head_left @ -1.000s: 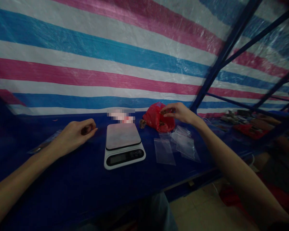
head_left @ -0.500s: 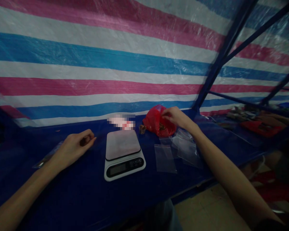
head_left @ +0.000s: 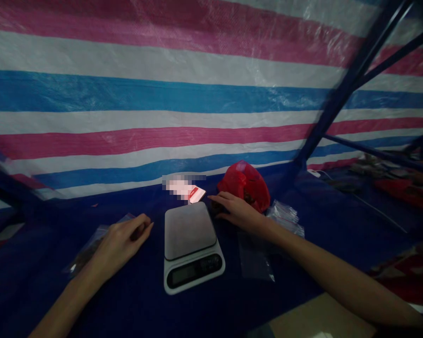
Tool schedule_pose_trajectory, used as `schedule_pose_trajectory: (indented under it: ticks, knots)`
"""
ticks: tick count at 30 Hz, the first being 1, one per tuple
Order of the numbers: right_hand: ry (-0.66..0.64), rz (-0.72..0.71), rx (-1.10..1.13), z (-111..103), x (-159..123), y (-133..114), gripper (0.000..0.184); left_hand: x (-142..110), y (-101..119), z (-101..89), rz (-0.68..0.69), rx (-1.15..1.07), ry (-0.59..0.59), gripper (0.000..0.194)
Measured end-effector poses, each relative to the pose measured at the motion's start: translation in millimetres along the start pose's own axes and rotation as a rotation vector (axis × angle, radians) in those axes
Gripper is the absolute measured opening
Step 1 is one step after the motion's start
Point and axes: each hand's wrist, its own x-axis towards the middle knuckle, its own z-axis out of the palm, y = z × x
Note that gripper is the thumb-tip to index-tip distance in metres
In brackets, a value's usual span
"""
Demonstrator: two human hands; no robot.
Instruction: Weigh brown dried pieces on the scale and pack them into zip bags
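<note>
Right hand [head_left: 238, 212] moved left from bag [head_left: 243, 183] to cup [head_left: 216, 206]; grip: cannot tell; cup likely light, stiff; hold sides

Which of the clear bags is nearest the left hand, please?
The clear bag partly hidden by the left hand, left of the scale; the other clear bags lie to the scale's right.

Smooth white plastic on the scale [head_left: 193, 258] here, topped by a plate [head_left: 189, 230] that looks like satin metal! Thin, crinkled plastic on the red bag [head_left: 232, 181], clear glossy film on the packets [head_left: 285, 217], shiny wrinkled plastic across the striped sheet [head_left: 162, 96].
</note>
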Motion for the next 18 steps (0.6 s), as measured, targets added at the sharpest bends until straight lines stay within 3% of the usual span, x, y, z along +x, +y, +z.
schedule_pose_trajectory:
  ticks: [6,10,18]
  knots:
    - [0.077,0.059,0.108,7,-5,8,0.058,-3,5,-1.2,0.138,0.044,0.079,0.022]
    - [0.076,0.095,0.142,5,-3,8,0.055,-2,-5,-5.7,0.167,0.151,0.096,0.024]
    - [0.079,0.066,0.203,4,-3,14,0.079,3,-22,-34.1,-0.126,0.298,-0.041,0.031]
